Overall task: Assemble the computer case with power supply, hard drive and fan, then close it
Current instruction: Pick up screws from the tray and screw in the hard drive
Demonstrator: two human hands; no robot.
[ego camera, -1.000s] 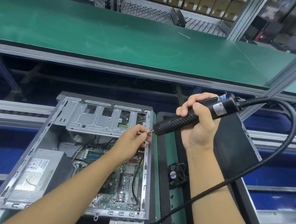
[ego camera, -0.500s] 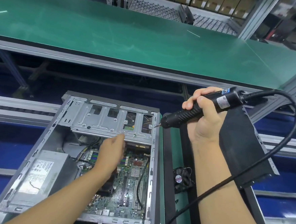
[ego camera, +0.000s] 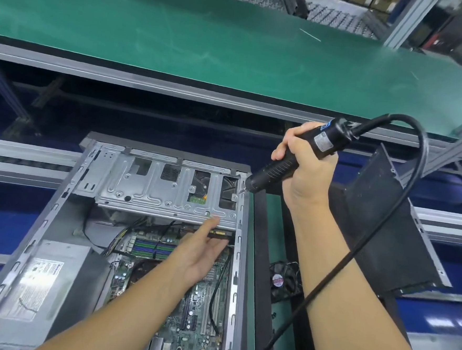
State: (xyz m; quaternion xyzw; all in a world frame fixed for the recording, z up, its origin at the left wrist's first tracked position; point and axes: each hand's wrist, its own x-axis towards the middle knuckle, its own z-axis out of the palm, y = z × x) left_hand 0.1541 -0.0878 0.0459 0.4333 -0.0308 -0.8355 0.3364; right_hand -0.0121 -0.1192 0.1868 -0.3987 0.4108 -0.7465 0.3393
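The open computer case [ego camera: 239, 257] lies on its side in front of me. A grey power supply [ego camera: 45, 279] sits at its lower left. The metal drive cage [ego camera: 152, 188] spans the far end, with the hard drive [ego camera: 200, 185] showing through a cutout. My left hand [ego camera: 202, 252] is flat, fingers straight, with the fingertips touching the front edge of the cage. My right hand [ego camera: 306, 177] grips a black electric screwdriver [ego camera: 293, 162], its bit at the cage's right corner by the case rail. A small black fan [ego camera: 282, 281] lies right of the case.
The black side panel [ego camera: 390, 229] leans tilted to the right, behind my right forearm. The screwdriver's black cable [ego camera: 355, 252] loops over that arm and runs down to the lower edge. A green conveyor belt [ego camera: 206, 42] crosses the back. The motherboard [ego camera: 201, 309] fills the case floor.
My left hand let go near the screwdriver bit, dropped into the case, then stretched flat against the cage's front edge. The right hand kept the bit at the cage's right corner.
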